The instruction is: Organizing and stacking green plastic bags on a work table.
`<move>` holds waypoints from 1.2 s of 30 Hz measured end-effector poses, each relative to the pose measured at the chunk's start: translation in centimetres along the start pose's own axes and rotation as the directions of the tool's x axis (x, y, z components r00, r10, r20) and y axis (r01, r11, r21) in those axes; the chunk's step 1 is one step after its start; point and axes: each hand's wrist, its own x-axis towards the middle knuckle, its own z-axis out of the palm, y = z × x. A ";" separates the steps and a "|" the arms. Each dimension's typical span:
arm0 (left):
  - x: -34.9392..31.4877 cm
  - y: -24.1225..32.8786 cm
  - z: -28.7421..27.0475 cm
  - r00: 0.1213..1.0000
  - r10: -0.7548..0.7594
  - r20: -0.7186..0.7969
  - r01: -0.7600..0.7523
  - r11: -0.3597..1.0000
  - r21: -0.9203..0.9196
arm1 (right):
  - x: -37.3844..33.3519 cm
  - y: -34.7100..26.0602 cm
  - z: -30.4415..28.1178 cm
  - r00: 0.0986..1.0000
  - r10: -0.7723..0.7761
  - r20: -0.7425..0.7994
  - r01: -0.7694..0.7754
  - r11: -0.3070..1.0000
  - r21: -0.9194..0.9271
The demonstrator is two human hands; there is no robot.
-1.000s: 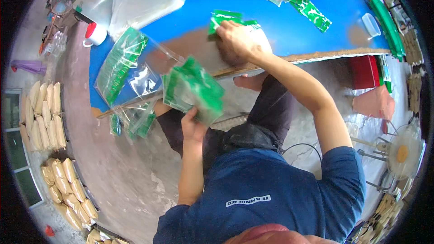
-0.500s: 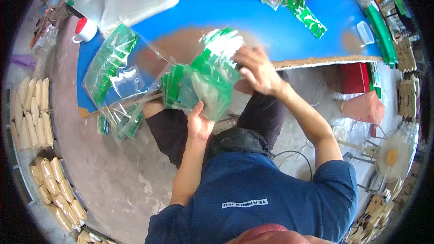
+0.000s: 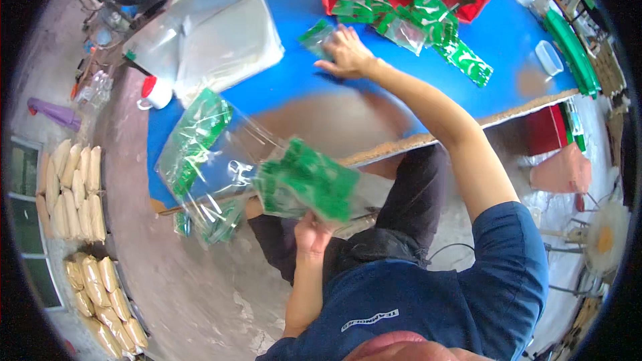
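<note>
While our left hand [image 3: 311, 235] clamps the packet stack [image 3: 314, 180], we should edge-pinch the lone green packet [image 3: 314, 32]; right hand [image 3: 349, 57]: fingers apart.

Glossy plastic packets [image 3: 311, 177] fill the dial's centre, with smooth, clear plastic sheets [image 3: 227, 47] at eleven o'clock. At five, the shirt [image 3: 435, 301] is matt cloth (softly creased).

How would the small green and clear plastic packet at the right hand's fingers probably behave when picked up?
The packet looks thin, so it is probably light and likely bends easily. Its smooth-looking plastic may slide on the flat blue tabletop.
</note>
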 end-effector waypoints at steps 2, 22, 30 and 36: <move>-0.3 1.0 0.3 0.997 0.033 0.064 -0.032 0.999 -0.022 | -3.2 -6.5 -2.1 0.998 0.034 0.061 -0.049 0.964 0.262; 0.5 0.4 -0.1 0.997 0.041 -0.061 -0.025 0.970 0.242 | -13.9 -8.2 -7.9 0.967 -0.231 -0.110 0.255 0.890 0.377; 3.9 -3.3 4.6 0.984 0.105 -0.146 -0.068 0.969 0.236 | -8.4 5.5 -2.9 0.862 0.365 -0.352 -0.428 0.896 -0.120; 1.6 -1.1 3.7 0.962 0.137 -0.237 -0.050 0.939 0.340 | -14.4 -4.8 -9.4 0.972 -0.227 0.066 0.181 0.892 0.414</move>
